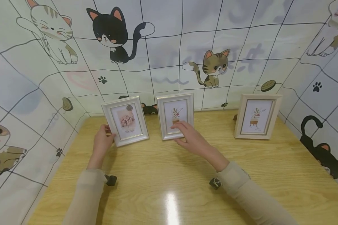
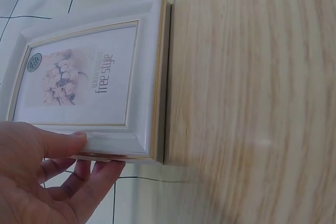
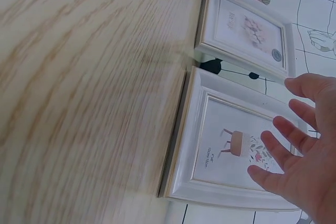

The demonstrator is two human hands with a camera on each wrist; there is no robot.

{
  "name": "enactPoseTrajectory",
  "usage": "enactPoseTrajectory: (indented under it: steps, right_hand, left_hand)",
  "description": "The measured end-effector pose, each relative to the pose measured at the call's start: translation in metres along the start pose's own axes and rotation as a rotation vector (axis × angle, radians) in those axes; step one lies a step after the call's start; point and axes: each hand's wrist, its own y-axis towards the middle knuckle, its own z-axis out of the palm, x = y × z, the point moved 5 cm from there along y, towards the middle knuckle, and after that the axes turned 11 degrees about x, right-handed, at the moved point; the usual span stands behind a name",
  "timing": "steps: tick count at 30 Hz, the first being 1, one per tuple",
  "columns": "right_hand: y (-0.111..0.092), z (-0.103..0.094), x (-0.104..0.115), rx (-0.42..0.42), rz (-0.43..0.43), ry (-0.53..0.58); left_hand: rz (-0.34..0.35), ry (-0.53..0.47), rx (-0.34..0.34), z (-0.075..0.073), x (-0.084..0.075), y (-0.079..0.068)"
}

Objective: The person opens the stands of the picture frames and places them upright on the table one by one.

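Observation:
A white picture frame with a pink flower print stands tilted at the left of the table. My left hand pinches its left side; in the left wrist view the thumb lies on the front and the fingers are behind the edge. Beside it stands a second white picture frame with a potted-plant print. My right hand is in front of this one, its fingers spread and holding nothing in the right wrist view. Whether a fingertip touches the frame I cannot tell.
A cream picture frame with a plant print stands further right on the wooden table. Behind the table hangs a white backdrop with grid lines and cartoon cats, which also runs along both sides.

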Motion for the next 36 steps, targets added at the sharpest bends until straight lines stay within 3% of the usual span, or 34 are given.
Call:
enactPoseTrajectory:
  steps: [15,26,31,36]
  right_hand:
    - [-0.003,-0.004,-0.010,0.023,0.041,0.025]
    - [-0.013,-0.020,-0.022,0.049,0.075,0.024]
    - [-0.016,-0.034,-0.027,0.054,0.098,-0.008]
    - [-0.012,-0.054,-0.029,0.005,0.071,-0.047]
  left_hand:
    - [-0.018,0.024,0.012,-0.003,0.005,-0.003]
    - [0.017,-0.015,0.006,0.000,0.009,-0.011]
    - [0.060,-0.013,-0.078,-0.010,-0.003,-0.020]
    - [0.127,0.123,-0.216,-0.033,-0.026,-0.022]
